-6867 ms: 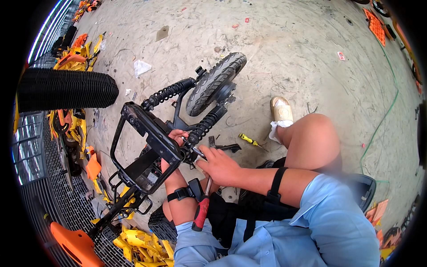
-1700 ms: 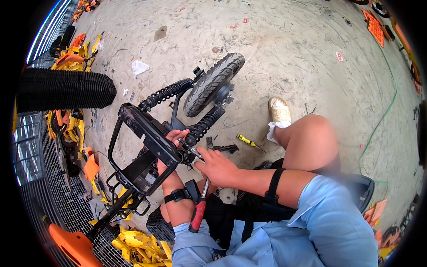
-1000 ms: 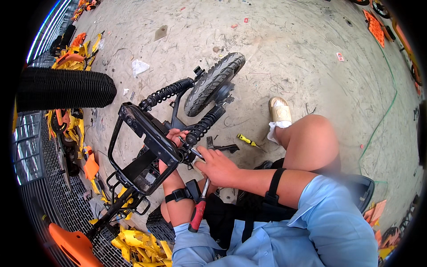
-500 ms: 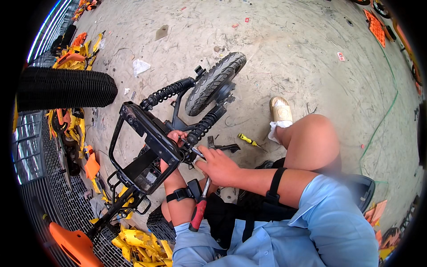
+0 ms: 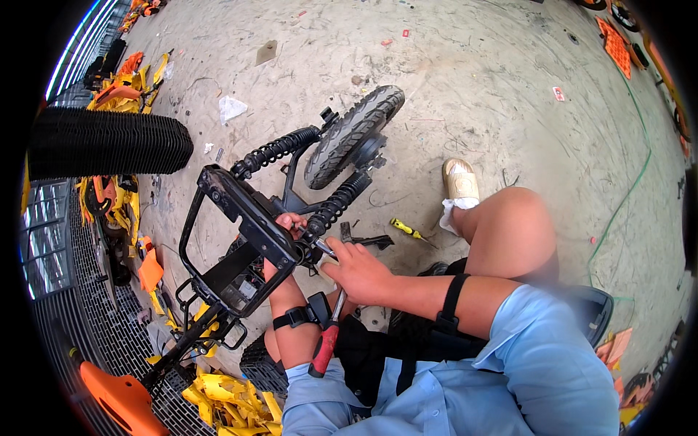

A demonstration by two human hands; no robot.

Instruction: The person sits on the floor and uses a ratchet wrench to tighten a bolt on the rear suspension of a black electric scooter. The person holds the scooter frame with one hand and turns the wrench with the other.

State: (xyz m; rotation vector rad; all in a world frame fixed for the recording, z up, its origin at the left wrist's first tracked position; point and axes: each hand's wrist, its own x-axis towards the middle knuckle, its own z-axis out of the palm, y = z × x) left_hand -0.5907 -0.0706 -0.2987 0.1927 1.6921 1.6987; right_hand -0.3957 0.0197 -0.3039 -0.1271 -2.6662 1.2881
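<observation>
A black scooter frame point(image 5: 195, 225) with a rear wheel point(image 5: 356, 138) lies on the floor before me. Two coil-spring shock absorbers point(image 5: 338, 203) join its frame to the wheel side. My right hand point(image 5: 360, 272) is closed around the head end of a ratchet wrench point(image 5: 326, 347), whose red-and-black handle points toward my lap. A metal socket piece reaches from that hand to the near shock absorber's lower-left mount. From below the frame, my left hand point(image 5: 291, 223) comes up beside the same mount, fingers curled; whatever they pinch is hidden.
A yellow-and-black screwdriver point(image 5: 407, 228) lies right of the frame, beside a black bracket point(image 5: 372, 240). Stacked black tyres point(image 5: 109, 143) stand at the left. Yellow plastic panels point(image 5: 229, 400) and an orange fender point(image 5: 120, 400) lie lower left. A green cable point(image 5: 640, 171) runs along the right.
</observation>
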